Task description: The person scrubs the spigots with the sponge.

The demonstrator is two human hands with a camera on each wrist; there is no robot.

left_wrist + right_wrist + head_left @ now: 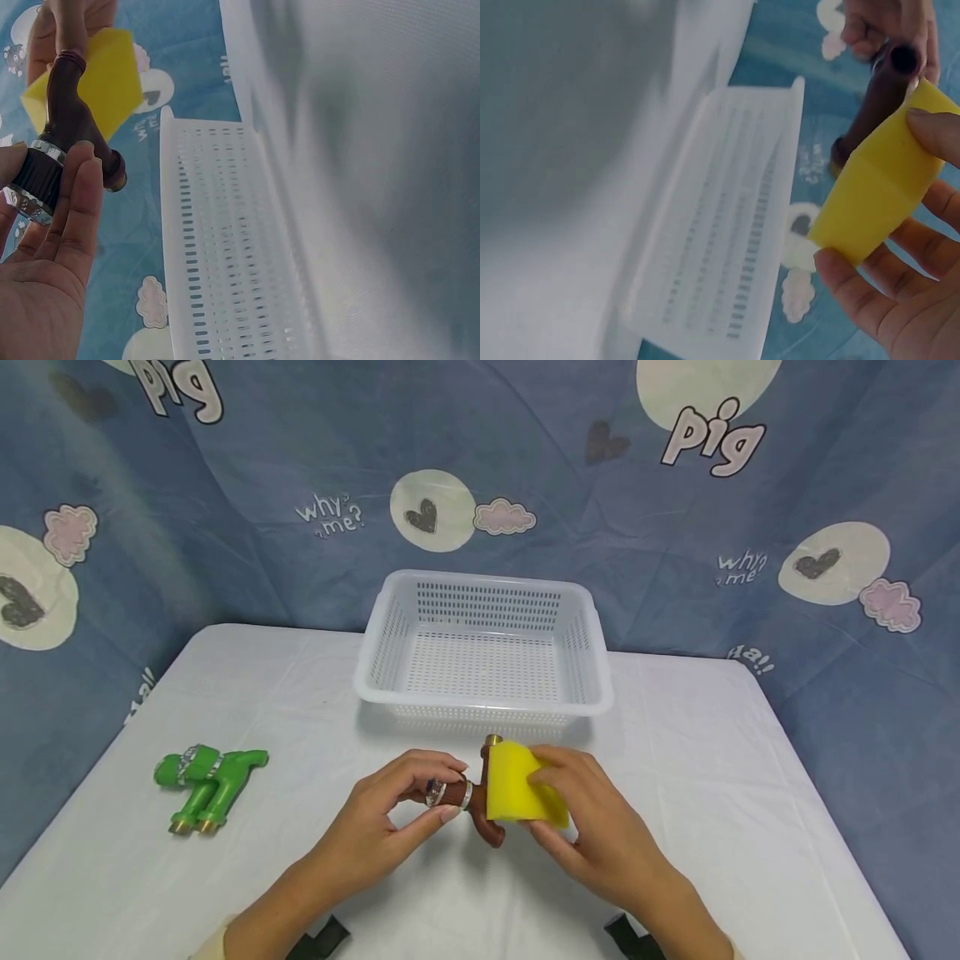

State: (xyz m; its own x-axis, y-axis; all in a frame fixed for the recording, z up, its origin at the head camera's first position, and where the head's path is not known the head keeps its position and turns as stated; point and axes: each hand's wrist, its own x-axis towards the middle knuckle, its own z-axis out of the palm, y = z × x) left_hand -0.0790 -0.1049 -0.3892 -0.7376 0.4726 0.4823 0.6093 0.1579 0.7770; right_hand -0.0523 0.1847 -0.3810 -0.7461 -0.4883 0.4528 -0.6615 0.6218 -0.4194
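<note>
Between thumb and fingers, my left hand (pixel 390 806) pinches a brown, branched, tube-shaped object (pixel 490 832) with silver bands and a brass-coloured tip. My right hand (pixel 607 835) grips a folded yellow cloth (pixel 517 785) by its right side, against the brown object's branched end. In the left wrist view, the brown object (pixel 66 112) is raised, its silver-banded part between the left thumb and fingers. The right wrist view shows the creased yellow cloth (pixel 877 180) between thumb and fingers, partly covering the brown object (pixel 885 94).
Behind the hands stands a white perforated plastic basket (pixel 483 700). A similar green branched object (pixel 228 781) with brass-coloured ends lies on the white-covered table (pixel 750 827) at the left. A blue patterned curtain (pixel 570 527) hangs along the back and sides.
</note>
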